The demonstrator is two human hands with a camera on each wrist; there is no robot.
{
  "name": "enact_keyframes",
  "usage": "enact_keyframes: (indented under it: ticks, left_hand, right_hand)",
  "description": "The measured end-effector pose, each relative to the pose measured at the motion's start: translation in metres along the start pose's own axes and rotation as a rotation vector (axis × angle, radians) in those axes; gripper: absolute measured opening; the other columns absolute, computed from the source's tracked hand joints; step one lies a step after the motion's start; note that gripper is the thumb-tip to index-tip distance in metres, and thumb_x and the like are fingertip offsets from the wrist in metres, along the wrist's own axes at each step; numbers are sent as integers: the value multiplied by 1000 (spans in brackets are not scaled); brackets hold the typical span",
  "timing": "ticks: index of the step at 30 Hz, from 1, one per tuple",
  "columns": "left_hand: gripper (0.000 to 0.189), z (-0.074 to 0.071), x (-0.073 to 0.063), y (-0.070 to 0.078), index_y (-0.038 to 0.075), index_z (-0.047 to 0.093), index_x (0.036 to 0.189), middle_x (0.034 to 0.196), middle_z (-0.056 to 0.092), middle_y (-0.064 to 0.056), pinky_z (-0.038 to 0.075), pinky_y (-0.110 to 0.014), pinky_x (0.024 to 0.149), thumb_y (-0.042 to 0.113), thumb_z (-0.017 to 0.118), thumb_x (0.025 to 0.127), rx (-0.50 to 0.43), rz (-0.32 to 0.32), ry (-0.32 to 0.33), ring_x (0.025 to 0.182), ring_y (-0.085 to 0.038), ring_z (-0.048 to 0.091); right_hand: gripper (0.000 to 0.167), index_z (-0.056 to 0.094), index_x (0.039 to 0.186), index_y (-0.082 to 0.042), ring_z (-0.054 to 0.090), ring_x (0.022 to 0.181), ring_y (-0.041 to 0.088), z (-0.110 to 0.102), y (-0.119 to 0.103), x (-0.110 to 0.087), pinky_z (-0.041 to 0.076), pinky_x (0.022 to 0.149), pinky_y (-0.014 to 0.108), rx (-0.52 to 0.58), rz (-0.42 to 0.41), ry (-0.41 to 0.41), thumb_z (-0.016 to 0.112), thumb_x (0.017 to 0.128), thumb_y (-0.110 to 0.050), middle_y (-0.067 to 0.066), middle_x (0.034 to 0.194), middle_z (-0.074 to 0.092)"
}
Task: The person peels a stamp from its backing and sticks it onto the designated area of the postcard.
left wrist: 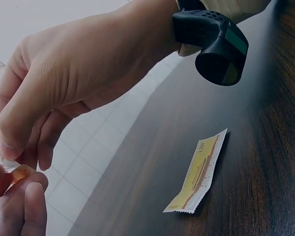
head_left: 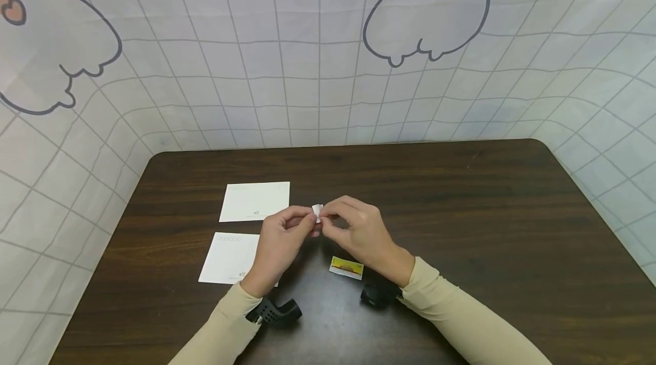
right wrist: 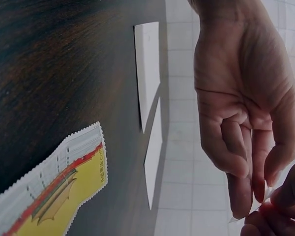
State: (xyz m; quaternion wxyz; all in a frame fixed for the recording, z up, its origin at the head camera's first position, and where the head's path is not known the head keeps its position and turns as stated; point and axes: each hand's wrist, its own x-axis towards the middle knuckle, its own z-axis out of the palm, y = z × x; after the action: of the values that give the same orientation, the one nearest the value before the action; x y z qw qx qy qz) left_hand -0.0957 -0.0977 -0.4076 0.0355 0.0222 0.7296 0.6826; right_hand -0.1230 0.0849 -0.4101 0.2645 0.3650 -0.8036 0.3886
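Observation:
In the head view my left hand [head_left: 279,242] and right hand [head_left: 363,234] meet above the table. Between them is a small piece of white paper [head_left: 316,212], with the thumb and fingers of each hand pinching it. The left wrist view gives it a white edge and an orange-tinted part [left wrist: 20,173]; fingers cover the rest, so its kind cannot be told. Below the hands, a yellow and white postage stamp [head_left: 347,267] with a red band and perforated edges lies slightly bent on the tabletop, untouched.
Two white envelopes [head_left: 256,201] [head_left: 230,257] lie on the dark wooden table [head_left: 461,211] at the left, one behind the other; the left forearm overlaps the nearer. Black wrist cameras [head_left: 277,312] are strapped to both wrists. A white gridded curtain [head_left: 318,69] surrounds the table's back and sides.

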Motion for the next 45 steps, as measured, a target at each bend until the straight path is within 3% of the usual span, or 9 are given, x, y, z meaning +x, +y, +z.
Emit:
enact_keyframes:
  ticks: [7, 16, 24, 27, 37, 45]
  left_hand:
    - [26, 1, 1, -1, 1, 69, 124, 113, 78, -19, 64, -27, 84, 10, 62, 101, 5, -4, 9, 89, -8, 77]
    - [27, 1, 2, 1, 1, 70, 124, 115, 78, -18, 64, -26, 85, 12, 67, 100, -15, 2, -13, 91, -10, 78]
    - [29, 2, 4, 3, 1, 70, 127, 118, 78, -18, 64, -27, 86, 13, 69, 100, -33, 10, -25, 93, -9, 78]
    - [29, 3, 5, 3, 1, 69, 127, 118, 78, -18, 64, -26, 85, 12, 67, 101, -31, 2, -21, 94, -10, 78]
    - [26, 4, 5, 3, 4, 71, 125, 115, 79, -14, 64, -25, 85, 14, 66, 101, 6, 7, 8, 100, -34, 79]
    - [25, 3, 4, 3, 6, 72, 124, 115, 79, -14, 64, -25, 86, 14, 66, 102, 1, 10, 22, 102, -42, 76]
  right_hand:
    - [12, 75, 91, -7, 73, 82, 14, 0, -1, 1, 63, 73, 26, -7, -8, 4, 77, 84, 2, 3, 91, 74]
    - [11, 74, 91, -8, 72, 83, 15, -2, 0, 2, 64, 75, 30, -6, 26, -13, 73, 86, 1, 4, 90, 74]
    - [8, 75, 94, -10, 71, 81, 12, -11, 3, 7, 61, 69, 26, 37, 135, -67, 72, 90, -4, 2, 92, 76]
    - [8, 75, 94, -10, 71, 79, 14, -13, 4, 8, 59, 67, 25, 40, 140, -79, 72, 90, -4, 2, 93, 76]
    - [8, 73, 94, -10, 69, 75, 10, -14, 5, 11, 60, 66, 23, 72, 188, -64, 73, 91, -3, 2, 90, 77]
    - [6, 72, 94, -9, 74, 78, 13, -16, 3, 13, 66, 73, 37, 131, 243, -54, 71, 92, -3, 5, 89, 78]
